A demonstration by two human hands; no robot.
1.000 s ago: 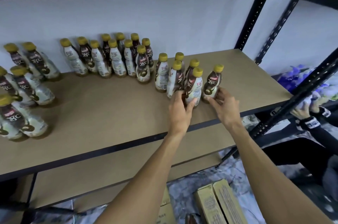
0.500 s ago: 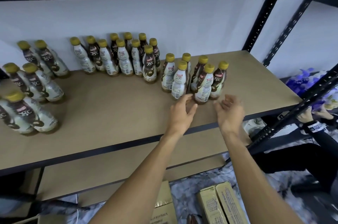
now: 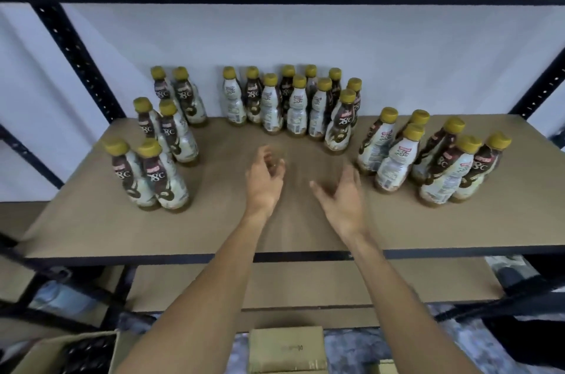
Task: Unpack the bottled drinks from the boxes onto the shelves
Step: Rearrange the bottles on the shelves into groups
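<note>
Brown-and-white drink bottles with gold caps stand on the tan shelf board (image 3: pixel 91 227) in three clusters: a left cluster (image 3: pixel 159 144), a back middle cluster (image 3: pixel 293 104) and a right cluster (image 3: pixel 434 159). My left hand (image 3: pixel 264 179) hovers over the bare middle of the board, blurred, fingers loosely curled, holding nothing. My right hand (image 3: pixel 344 199) is beside it, fingers spread and empty, a short way left of the right cluster. An open cardboard box (image 3: pixel 61 355) with dark bottle tops inside sits at the lower left.
Black perforated uprights (image 3: pixel 76 58) frame the rack, with a dark shelf close overhead. A lower tan shelf (image 3: pixel 305 285) lies under the board. A closed cardboard box (image 3: pixel 286 349) sits on the floor below my arms. White wall stands behind the bottles.
Both hands let go of the rightmost bottles and drew back toward the middle of the shelf. The view swung left, so the whole shelf now sits centred.
</note>
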